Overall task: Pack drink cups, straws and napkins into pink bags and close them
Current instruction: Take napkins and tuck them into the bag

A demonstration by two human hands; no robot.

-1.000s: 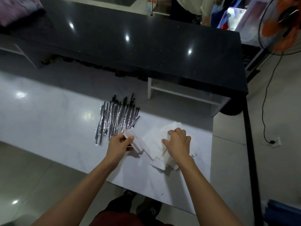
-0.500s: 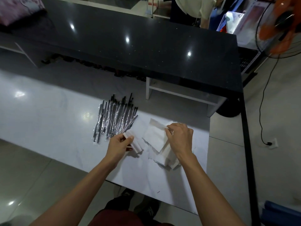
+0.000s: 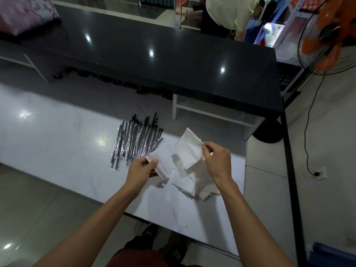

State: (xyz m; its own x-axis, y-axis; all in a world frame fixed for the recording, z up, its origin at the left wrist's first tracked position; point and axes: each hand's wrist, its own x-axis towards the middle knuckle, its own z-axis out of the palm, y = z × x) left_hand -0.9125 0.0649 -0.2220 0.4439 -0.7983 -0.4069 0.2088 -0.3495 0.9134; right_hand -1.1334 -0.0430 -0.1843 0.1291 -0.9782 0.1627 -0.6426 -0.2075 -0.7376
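While the right hand pinches one thin white paper napkin by its right edge and holds it lifted off the white marble-look table, the sheet hangs open above the loose pile of white napkins just under it, likely being peeled off singly for one bag. Left hand has its grip curled round a small folded stack of white napkins, thumb on top, held just left of the pile, probably collecting the sheets already separated. Row of black plastic-wrapped straws lies flat on the table, far-left of both hands, laid side by side so one can be taken fast. No cups or pink bags visible, so packing seems not begun yet. Long black counter sits beyond, orange fan far right.
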